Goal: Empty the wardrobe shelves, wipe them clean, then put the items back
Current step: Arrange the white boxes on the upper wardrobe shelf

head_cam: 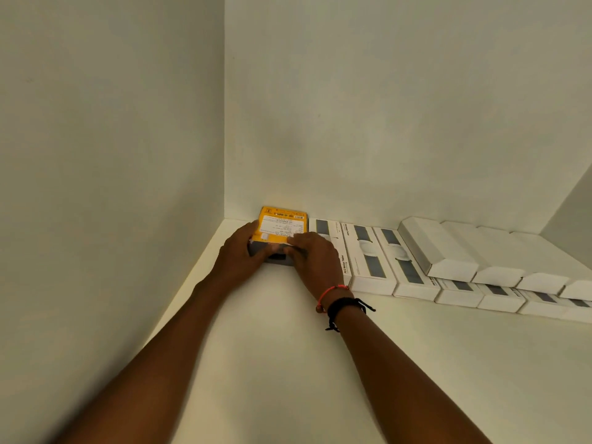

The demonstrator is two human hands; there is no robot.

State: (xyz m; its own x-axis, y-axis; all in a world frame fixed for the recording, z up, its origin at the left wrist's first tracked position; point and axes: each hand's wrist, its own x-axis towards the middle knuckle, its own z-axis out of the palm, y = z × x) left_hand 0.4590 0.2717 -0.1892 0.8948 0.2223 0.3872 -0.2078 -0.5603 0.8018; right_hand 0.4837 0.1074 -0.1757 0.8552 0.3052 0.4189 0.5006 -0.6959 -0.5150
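Both hands are at the far-left corner of the shelf [288, 363], on a yellow box [282, 224] that lies flat on top of a grey box [260, 246].

L hand [243, 251] is curled round the left side & near end of the stack, w/ the thumb up against the yellow box's left edge. R hand [312, 257] has its fingers bent over the near-right corner of the yellow box, gripping it; its fingertips meet the L hand's at the near end. Can't tell if the stack sits fully on the shelf or is held just off it.

The yellow box has a white label w/ small print, too small to read. Its far end is near the back wall [384, 123], w/ a gap to the left wall [112, 155]. Its right side is just beside the first of the white boxes [368, 261], which run side by side along the back wall to the right. On the right part of that row a 2nd layer, the top boxes [439, 248], lies tilted on the lower ones.

R wrist wears a red band [330, 291] & a black band [344, 306]. Both forearms are bare, reaching in from the near edge.
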